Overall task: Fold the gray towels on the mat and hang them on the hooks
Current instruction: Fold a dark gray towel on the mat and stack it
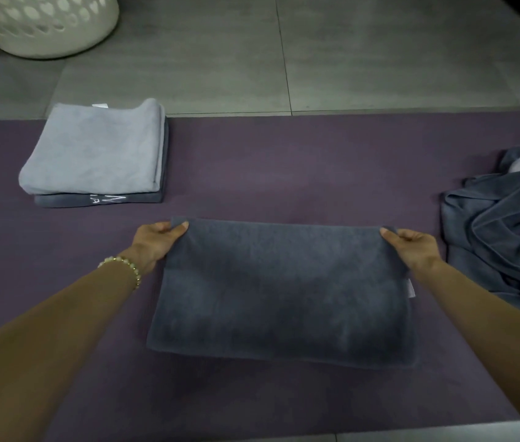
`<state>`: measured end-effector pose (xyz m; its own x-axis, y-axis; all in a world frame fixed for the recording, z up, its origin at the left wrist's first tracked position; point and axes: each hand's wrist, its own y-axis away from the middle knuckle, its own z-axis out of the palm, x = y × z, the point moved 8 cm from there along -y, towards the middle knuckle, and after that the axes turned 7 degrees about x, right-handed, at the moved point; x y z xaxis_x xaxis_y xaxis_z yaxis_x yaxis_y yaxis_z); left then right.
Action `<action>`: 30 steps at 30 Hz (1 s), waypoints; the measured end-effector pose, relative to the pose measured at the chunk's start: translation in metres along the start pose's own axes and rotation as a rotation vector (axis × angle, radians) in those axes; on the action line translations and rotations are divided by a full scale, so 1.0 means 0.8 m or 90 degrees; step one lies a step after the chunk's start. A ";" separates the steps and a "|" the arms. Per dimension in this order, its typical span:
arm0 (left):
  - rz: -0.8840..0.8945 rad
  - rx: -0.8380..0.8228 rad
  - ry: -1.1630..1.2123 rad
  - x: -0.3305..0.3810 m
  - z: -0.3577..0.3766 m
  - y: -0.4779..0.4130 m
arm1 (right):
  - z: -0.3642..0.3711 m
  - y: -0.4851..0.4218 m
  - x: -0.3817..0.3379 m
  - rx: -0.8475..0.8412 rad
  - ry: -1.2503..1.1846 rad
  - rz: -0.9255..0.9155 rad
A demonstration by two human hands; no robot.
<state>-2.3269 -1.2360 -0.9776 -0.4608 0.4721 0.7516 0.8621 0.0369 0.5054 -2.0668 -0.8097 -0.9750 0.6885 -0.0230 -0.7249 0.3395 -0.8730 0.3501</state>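
Dark gray towel (284, 291) lies folded flat mid purple mat (284, 161). Left hand (156, 242) pinches its far left corner, right hand (411, 245) pinches far right corner. Folded stack (92, 154) sits far left on mat; unfolded pile (501, 224) at right. White basket (41, 23) on floor.

Both arms reach forward, left hand (156, 242) and right hand (413, 247) pinched closed.
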 end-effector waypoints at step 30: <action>0.262 0.115 -0.186 -0.095 -0.045 0.135 | -0.061 0.155 0.097 0.082 0.082 -0.131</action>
<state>-2.2064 -1.2993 -0.9645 -0.0205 0.7045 0.7094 0.9936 -0.0643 0.0926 -1.9396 -0.8962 -0.9589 0.6927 0.2160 -0.6881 0.4015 -0.9081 0.1192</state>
